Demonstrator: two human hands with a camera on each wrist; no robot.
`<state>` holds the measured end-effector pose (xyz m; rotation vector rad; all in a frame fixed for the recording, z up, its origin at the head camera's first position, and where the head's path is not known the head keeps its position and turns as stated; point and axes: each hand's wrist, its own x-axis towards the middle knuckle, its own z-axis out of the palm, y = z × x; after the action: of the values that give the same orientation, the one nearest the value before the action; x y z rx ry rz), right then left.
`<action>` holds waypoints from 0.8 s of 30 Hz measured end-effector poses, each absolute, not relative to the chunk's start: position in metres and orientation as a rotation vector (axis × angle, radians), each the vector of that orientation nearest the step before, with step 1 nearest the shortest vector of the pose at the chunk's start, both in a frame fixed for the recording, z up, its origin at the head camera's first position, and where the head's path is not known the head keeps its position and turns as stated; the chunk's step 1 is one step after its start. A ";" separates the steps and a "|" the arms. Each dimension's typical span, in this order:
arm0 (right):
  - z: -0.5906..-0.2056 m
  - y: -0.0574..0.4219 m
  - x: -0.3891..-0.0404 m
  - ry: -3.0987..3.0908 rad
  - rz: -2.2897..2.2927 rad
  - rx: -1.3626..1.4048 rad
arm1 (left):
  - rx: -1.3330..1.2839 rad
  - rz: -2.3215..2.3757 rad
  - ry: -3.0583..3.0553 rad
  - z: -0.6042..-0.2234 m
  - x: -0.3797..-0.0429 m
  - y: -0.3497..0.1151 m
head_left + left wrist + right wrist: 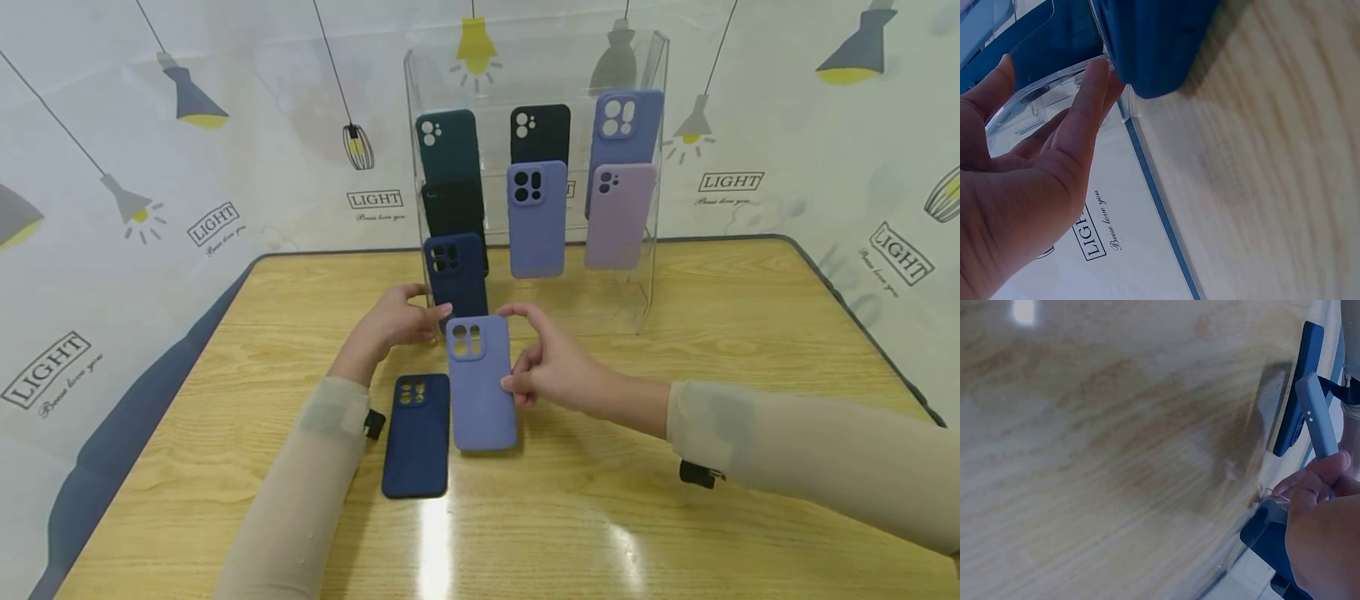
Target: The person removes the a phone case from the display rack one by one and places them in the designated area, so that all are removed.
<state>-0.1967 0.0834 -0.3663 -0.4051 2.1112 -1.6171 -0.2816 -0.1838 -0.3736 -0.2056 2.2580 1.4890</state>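
Note:
In the head view my right hand (562,367) pinches a lavender phone case (483,408) by its right edge, with the back and camera cut-out facing up. The wrist view shows the thumb and fingers on the edge of that case (1318,415). My left hand (393,321) is at the lower left corner of a clear acrylic stand (645,312). Its fingers (1085,106) reach out fairly straight along the clear edge, the thumb spread apart. Beside it a dark blue case (459,283) stands in the rack. Another dark blue case (417,442) lies on the table.
The stand also carries a dark green case (450,146), black cases (540,137), a lavender case (538,233), a blue-violet case (630,137) and a pink-lilac case (621,221). It stands on a wooden table (750,333), with a patterned cloth (285,83) behind.

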 end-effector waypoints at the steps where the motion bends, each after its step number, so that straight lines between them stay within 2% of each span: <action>1: -0.369 0.083 -0.196 2.095 -1.621 -0.385 | -0.201 1.489 2.255 -0.374 -0.282 -0.184; 24: -0.397 0.078 -0.185 1.953 -1.532 -0.129 | -0.179 1.489 2.237 -0.376 -0.283 -0.184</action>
<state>-0.1853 0.0779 -0.3970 -0.1290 1.9531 -1.5317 -0.2834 -0.1836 -0.3757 -0.1790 2.2372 1.4892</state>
